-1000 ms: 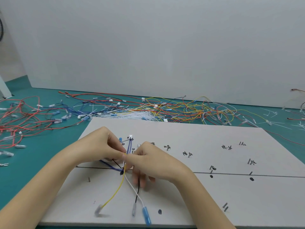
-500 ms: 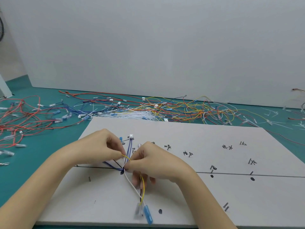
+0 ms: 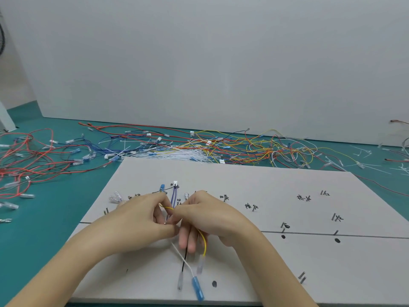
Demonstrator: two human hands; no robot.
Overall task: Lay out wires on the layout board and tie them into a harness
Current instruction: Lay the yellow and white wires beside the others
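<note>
Wires are lying gathered near the left middle of the layout board, their long axis running from the far edge toward the person. Both hands are meeting over them: the left hand is pinching the bundle with curled fingers, and the right hand is pinching the yellow wire, which is looping over and hanging toward the near edge. Purple wires are pointing away to a white connector. A white wire is ending in a blue terminal by the near edge.
</note>
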